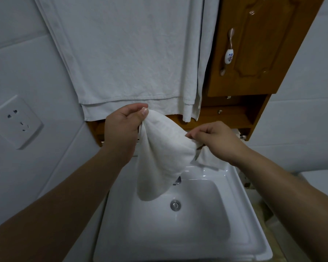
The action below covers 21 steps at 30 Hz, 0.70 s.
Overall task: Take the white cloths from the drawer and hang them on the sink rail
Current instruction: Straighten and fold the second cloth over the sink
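Small white terry cloth (159, 157), held above white ceramic sink (235, 214): left hand (121, 127) grip pinching top corner, right hand (216, 140) grip pinching side edge; risk: loose pinch drops it into basin.

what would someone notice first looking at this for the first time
First, the small white cloth held up at centre frame over the white sink, pinched at its top by the left hand and at its side by the right hand. Behind it, large white towels hang down the wall, beside a wooden cabinet at upper right.
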Motion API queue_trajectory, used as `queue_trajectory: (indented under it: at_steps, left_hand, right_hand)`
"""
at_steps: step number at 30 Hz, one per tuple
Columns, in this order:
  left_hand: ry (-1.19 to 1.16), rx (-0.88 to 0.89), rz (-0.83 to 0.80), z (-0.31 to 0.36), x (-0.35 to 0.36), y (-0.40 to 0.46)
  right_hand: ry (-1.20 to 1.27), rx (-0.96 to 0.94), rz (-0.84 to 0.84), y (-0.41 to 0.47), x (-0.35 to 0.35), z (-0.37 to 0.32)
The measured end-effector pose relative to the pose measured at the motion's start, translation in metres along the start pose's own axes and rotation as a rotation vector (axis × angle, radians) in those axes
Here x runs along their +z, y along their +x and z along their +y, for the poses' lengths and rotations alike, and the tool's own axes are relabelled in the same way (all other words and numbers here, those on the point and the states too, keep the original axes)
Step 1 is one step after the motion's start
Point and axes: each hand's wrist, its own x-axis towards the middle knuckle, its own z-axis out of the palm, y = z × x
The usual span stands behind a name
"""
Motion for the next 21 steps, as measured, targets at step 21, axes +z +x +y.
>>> queue_trajectory:
  at_steps: [21]
  left_hand:
    - [0.216, -0.019, -0.060, 0.001, -0.011, 0.006]
  right_hand:
    - [-0.098, -0.070, 0.077, 0.039, -0.031, -0.046]
